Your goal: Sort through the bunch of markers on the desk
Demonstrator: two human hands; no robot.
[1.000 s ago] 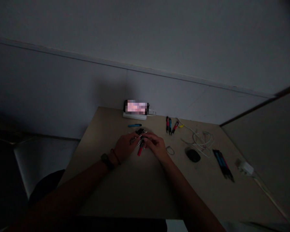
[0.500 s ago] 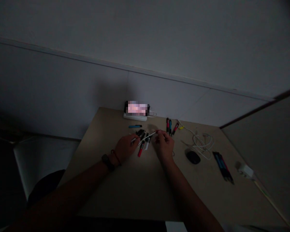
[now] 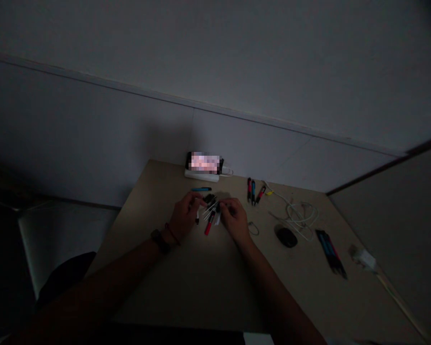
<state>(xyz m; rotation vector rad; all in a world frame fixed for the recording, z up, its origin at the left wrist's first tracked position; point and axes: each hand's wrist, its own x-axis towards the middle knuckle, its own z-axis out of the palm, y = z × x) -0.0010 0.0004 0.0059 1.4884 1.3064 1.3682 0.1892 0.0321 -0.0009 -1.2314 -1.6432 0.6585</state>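
Observation:
Over a small pile of pen parts (image 3: pixel 209 210), both my hands work close together. My left hand (image 3: pixel 184 213) is at the pile's left side, its fingers stretched out and apart. Just under its fingers is a short white piece with a dark tip (image 3: pixel 197 218); I cannot tell whether they touch. On the right side, my right hand (image 3: pixel 234 218) has its fingertips pinched at the end of a thin white stick, like a pen refill (image 3: pixel 211 205). A red pen piece (image 3: pixel 209 224) lies at the pile's near edge. Dim light blurs the small parts.
A lit phone (image 3: pixel 204 163) leans on a white stand by the wall, a blue pen (image 3: pixel 201 189) before it. Rightward are several upright-lying pens (image 3: pixel 253 191), a white cable (image 3: pixel 301 215), a black mouse (image 3: pixel 286 236), a row of pens (image 3: pixel 331 253) and a white plug (image 3: pixel 364 258).
My right hand has moved left and down to the pile with the thin white stick. The fingers of my left hand have spread, and the white piece shows below them.

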